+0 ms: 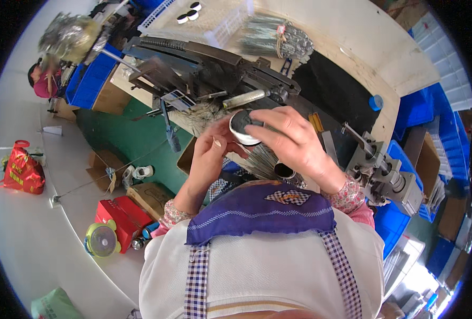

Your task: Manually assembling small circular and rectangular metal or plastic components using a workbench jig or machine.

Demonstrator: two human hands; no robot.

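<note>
We had both hands up in front of the chest, working on one round black-and-white piece (240, 122). It was above the near edge of the bench, between the hands, dark round face turned up and white band around its side. Right hand (295, 139): holding the piece, fingers reaching over the face from the right. Left hand (209, 153): fingers bent, bunched close at the piece's lower left; we couldn't tell whether it was gripping or just touching.

Beyond the hands we had a dark metal machine (209, 61) lying across the bench, with a pale handle (245, 99) just past the piece. Below the right hand, near the wrist: a metal cup (285, 170), mouth up.

Farther back, a white crate (229, 26) held three small black-and-white rounds (188, 15); a bundle of thin metal strips (273, 40) lay to its right. On the right we had a black mat (334, 87), a blue round lid (375, 102) near its edge and a metal clamp (387, 173). Off left: a red bag (24, 169), a green fan (102, 239) beside a red box (123, 217).
</note>
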